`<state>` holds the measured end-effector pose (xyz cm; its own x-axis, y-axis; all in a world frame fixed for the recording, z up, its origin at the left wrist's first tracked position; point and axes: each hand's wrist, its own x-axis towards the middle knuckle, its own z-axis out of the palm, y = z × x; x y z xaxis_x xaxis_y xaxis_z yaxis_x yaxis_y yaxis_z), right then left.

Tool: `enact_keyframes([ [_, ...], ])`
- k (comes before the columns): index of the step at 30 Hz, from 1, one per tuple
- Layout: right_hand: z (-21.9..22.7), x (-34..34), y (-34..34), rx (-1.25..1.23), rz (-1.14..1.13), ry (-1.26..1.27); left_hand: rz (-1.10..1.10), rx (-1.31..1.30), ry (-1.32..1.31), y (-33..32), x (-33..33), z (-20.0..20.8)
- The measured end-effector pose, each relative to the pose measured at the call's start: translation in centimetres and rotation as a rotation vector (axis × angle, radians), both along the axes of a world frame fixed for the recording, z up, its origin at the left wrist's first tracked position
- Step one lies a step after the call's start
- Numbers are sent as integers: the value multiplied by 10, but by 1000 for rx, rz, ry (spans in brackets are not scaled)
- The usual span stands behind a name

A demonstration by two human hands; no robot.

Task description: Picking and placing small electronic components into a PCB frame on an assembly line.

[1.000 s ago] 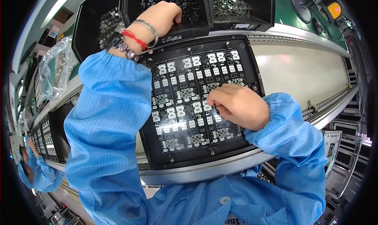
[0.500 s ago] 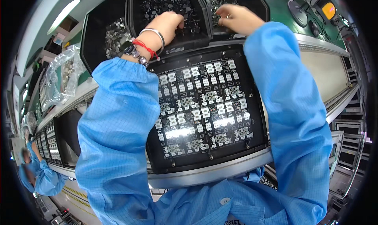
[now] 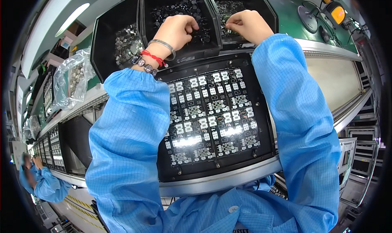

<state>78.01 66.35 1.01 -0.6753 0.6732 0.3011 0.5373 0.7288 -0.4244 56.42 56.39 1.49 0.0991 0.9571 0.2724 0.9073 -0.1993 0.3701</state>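
Note:
My left hand (image 3: 176,30) hovers over the middle black bin (image 3: 178,55), its fingers curled together. That bin holds many dark round components (image 3: 185,8). What the left fingers grip, if anything, is hidden. My right hand (image 3: 250,25) is at the near part of the right bin, above small silvery components (image 3: 228,10), with thumb and forefinger pinched. Anything in that pinch is too small to make out. Below both hands lies a black frame (image 3: 267,123) with a panel of black circuit boards (image 3: 212,114) covered in white pads.
A left bin (image 3: 107,37) holds loose metal parts (image 3: 127,45). Beyond it lies a clear plastic bag (image 3: 65,84) with parts inside. A metal rail (image 3: 228,174) runs along the near edge. A yellow-and-black device (image 3: 337,15) stands at far right. Another person (image 3: 47,184) works at far left.
My right hand has drawn a little nearer, and its fingers have come together. My left hand sits slightly lower and further right, still curled. The whole view has shifted slightly.

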Motion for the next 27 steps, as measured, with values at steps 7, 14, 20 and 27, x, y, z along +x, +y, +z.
enact_keyframes([
  [7, -5, 13, 5, -31, -2, 90, 70, -132, -193, -1, 9, 10],
  [14, 1, 28, -7, -52, 27, 210, 17, -47, -639, -23, 13, 29],
  [20, 25, 72, -29, -115, 84, 330, -55, -80, -744, -101, 57, 48],
  [27, 6, 86, -51, -274, 100, 335, 2, -289, -981, -171, 95, 21],
])
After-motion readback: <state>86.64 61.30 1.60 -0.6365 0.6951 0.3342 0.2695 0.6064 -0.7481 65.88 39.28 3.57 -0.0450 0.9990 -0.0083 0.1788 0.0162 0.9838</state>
